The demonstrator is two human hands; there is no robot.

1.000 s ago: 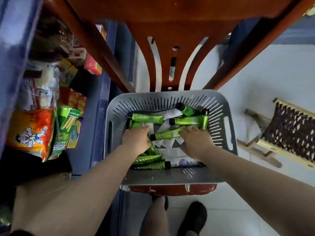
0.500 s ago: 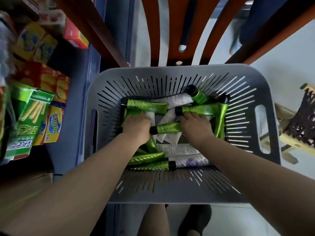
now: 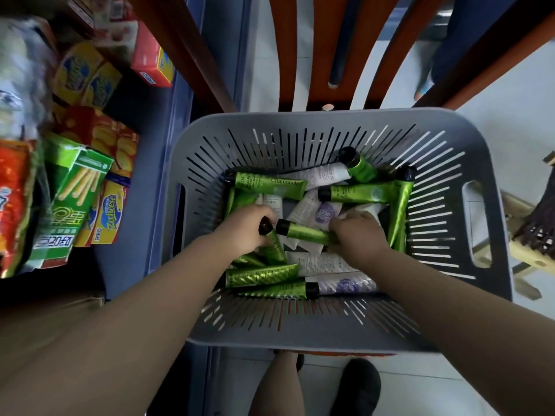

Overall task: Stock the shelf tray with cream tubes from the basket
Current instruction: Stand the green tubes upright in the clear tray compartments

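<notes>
Snack boxes (image 3: pixel 90 187) crowd the shelves at left; no shelf tray is visible. Beside them the grey basket (image 3: pixel 468 163) now fills more of the view than a second ago, and holds green and white tubes. The left hand (image 3: pixel 244 228), earlier pressing flat, has curled around a black-capped green tube (image 3: pixel 274 246). The right hand (image 3: pixel 359 235) pinches the tail of another green tube (image 3: pixel 309 234). Both pickups look underway; stocking hasn't begun.

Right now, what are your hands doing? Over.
Left hand grips a green tube. Right hand holds another green tube. Both inside the basket.
</notes>
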